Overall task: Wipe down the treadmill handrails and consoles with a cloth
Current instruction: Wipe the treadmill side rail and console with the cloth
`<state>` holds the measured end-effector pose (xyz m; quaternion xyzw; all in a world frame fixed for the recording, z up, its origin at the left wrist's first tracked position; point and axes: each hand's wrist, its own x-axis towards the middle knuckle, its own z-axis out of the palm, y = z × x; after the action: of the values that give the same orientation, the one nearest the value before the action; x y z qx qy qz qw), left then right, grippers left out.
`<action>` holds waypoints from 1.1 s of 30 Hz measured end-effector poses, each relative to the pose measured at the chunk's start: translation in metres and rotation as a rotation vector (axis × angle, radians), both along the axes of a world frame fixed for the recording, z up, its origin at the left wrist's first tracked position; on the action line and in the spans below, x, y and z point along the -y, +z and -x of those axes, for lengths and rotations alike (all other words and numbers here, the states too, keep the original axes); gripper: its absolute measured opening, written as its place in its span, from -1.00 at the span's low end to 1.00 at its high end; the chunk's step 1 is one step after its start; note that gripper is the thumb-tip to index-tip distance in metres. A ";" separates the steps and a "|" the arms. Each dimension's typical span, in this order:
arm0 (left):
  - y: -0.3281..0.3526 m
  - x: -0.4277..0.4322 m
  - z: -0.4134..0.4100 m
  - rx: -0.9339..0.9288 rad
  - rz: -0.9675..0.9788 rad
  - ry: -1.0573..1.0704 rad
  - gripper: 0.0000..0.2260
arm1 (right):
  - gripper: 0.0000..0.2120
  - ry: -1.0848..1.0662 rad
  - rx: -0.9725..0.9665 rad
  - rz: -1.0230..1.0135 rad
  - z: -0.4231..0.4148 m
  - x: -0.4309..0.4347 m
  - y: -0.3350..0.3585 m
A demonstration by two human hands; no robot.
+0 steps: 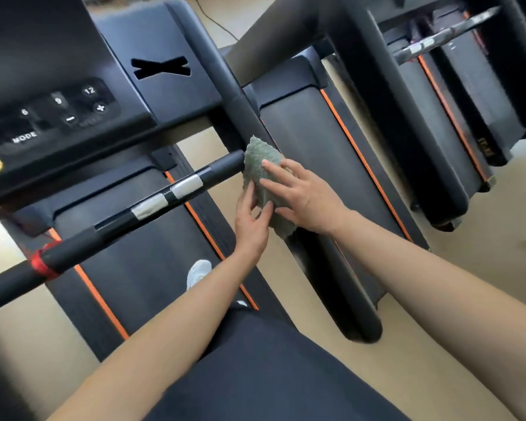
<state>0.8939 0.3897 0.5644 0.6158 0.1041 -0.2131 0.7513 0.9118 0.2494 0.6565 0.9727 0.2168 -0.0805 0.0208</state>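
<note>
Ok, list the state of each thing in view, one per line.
cloth, bunched, held at the side handrail
left hand, pinches the cloth's lower edge
right hand, fingers flat on the cloth
front handrail, bare, cloth at its end
console, untouched, screen dark

1. The left forearm [170, 329], at 7 o'clock, is bare all the way to the left hand [251, 221].
2. The right forearm [422, 284], at 4 o'clock, is bare to the right hand [301, 196].
3. A garment [255, 369] at 6 o'clock is plain, smooth and dark navy. Its type is unclear.
4. A white shoe [198, 272] with a rounded toe shows just below centre. A small white sliver [242, 303] lies at its 4 o'clock.
</note>
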 end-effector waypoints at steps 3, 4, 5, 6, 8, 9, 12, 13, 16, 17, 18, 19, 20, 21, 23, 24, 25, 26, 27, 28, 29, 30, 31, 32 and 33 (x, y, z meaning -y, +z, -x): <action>-0.004 -0.001 -0.010 -0.031 0.027 0.021 -0.41 | -0.38 0.034 0.006 0.066 -0.014 -0.006 0.002; -0.005 -0.002 -0.013 -0.033 0.034 0.014 -0.41 | -0.37 0.040 0.007 0.083 -0.017 -0.007 0.003; -0.006 -0.002 -0.016 -0.032 0.044 0.005 -0.41 | -0.37 0.042 0.011 0.096 -0.019 -0.008 0.003; -0.006 -0.003 -0.018 -0.032 0.056 -0.009 -0.41 | -0.37 0.039 0.013 0.100 -0.020 -0.007 0.002; -0.006 -0.003 -0.020 -0.040 0.086 -0.035 -0.41 | -0.38 0.022 0.008 0.082 -0.018 -0.005 0.000; -0.006 -0.002 -0.019 -0.049 0.100 -0.039 -0.41 | -0.39 0.009 0.005 0.065 -0.015 -0.004 -0.002; -0.005 0.002 -0.009 -0.063 0.133 -0.026 -0.41 | -0.43 -0.047 -0.011 0.002 -0.001 0.002 -0.005; -0.005 0.004 -0.003 -0.064 0.137 -0.022 -0.41 | -0.43 -0.059 -0.019 -0.015 0.005 0.005 -0.005; 0.000 0.010 0.023 -0.061 0.129 -0.011 -0.42 | -0.43 -0.088 -0.035 -0.068 0.027 0.015 -0.005; 0.001 0.013 0.033 -0.058 0.126 -0.006 -0.42 | -0.42 -0.097 -0.038 -0.093 0.037 0.019 -0.006; 0.001 0.017 0.043 -0.054 0.120 -0.003 -0.42 | -0.42 -0.107 -0.042 -0.118 0.048 0.025 -0.008; 0.001 0.020 0.053 -0.046 0.116 -0.002 -0.42 | -0.41 -0.114 -0.045 -0.141 0.059 0.030 -0.010; 0.001 0.024 0.063 -0.036 0.110 -0.003 -0.42 | -0.41 -0.121 -0.047 -0.167 0.070 0.035 -0.012; 0.000 0.027 0.074 -0.027 0.108 -0.007 -0.42 | -0.41 -0.132 -0.051 -0.195 0.082 0.041 -0.013; 0.000 0.033 0.097 -0.026 0.101 -0.027 -0.41 | -0.40 -0.164 -0.062 -0.246 0.107 0.051 -0.017; 0.002 0.036 0.110 -0.028 0.093 -0.028 -0.40 | -0.40 -0.178 -0.066 -0.272 0.120 0.056 -0.019; 0.003 0.041 0.123 -0.029 0.086 -0.024 -0.40 | -0.40 -0.183 -0.066 -0.300 0.134 0.062 -0.022; 0.002 0.045 0.136 -0.023 0.079 -0.022 -0.39 | -0.39 -0.185 -0.067 -0.326 0.149 0.068 -0.025; 0.002 0.049 0.149 -0.015 0.072 -0.022 -0.37 | -0.39 -0.190 -0.068 -0.350 0.163 0.073 -0.028; 0.002 0.053 0.160 -0.008 0.062 -0.023 -0.34 | -0.38 -0.194 -0.072 -0.367 0.176 0.079 -0.030; 0.002 0.058 0.175 -0.006 0.050 -0.027 -0.34 | -0.37 -0.196 -0.075 -0.382 0.192 0.084 -0.032; 0.001 0.060 0.184 -0.014 0.043 -0.031 -0.34 | -0.37 -0.206 -0.080 -0.395 0.202 0.088 -0.034; 0.002 0.063 0.193 -0.024 0.033 -0.036 -0.35 | -0.37 -0.221 -0.089 -0.408 0.213 0.091 -0.035; 0.003 0.067 0.206 -0.025 0.024 -0.038 -0.36 | -0.37 -0.233 -0.089 -0.423 0.228 0.096 -0.036; 0.004 0.070 0.219 -0.025 0.018 -0.042 -0.37 | -0.37 -0.241 -0.085 -0.441 0.241 0.100 -0.036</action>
<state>0.6753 0.3195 0.5683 0.6086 0.0986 -0.2376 0.7507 0.6708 0.1489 0.6209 0.9683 0.1122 -0.0741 -0.2105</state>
